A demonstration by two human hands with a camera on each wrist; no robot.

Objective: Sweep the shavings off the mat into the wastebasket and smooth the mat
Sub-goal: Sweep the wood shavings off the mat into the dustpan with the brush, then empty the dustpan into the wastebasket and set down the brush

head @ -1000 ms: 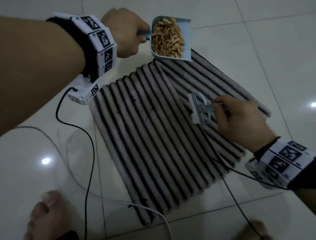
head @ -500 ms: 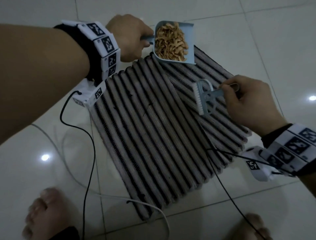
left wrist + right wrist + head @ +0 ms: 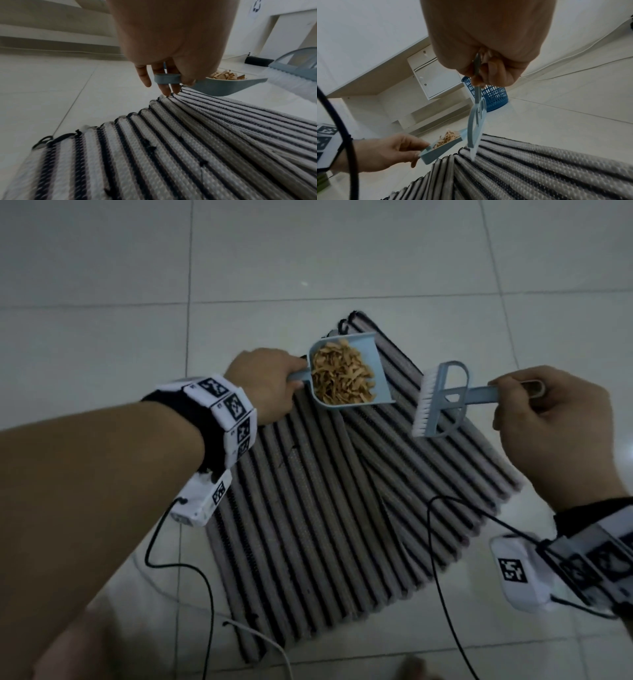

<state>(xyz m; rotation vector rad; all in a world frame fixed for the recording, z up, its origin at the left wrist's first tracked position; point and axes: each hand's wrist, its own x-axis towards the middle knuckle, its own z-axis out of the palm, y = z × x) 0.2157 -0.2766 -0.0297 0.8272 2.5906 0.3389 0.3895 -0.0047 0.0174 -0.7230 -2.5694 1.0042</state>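
A grey and black striped mat (image 3: 325, 508) lies on the tiled floor, with a fold ridge running down its middle. My left hand (image 3: 267, 385) grips the handle of a light blue dustpan (image 3: 380, 378) heaped with tan shavings (image 3: 340, 378), held level above the mat's far corner. My right hand (image 3: 548, 419) holds a light blue hand brush (image 3: 442, 398) by its handle, lifted off the mat, bristles pointing left. In the right wrist view a blue mesh wastebasket (image 3: 491, 97) stands on the floor beyond the mat (image 3: 522, 169).
Black cables (image 3: 442, 577) trail from both wrist units across the mat and floor, and a white cable (image 3: 274, 645) lies near the mat's front corner. A white cabinet (image 3: 435, 78) stands beside the wastebasket. My bare feet (image 3: 414, 669) are at the bottom edge.
Both hands have risen off the mat. The brush lifted from the mat's right side into the air, and the dustpan came up with its load.
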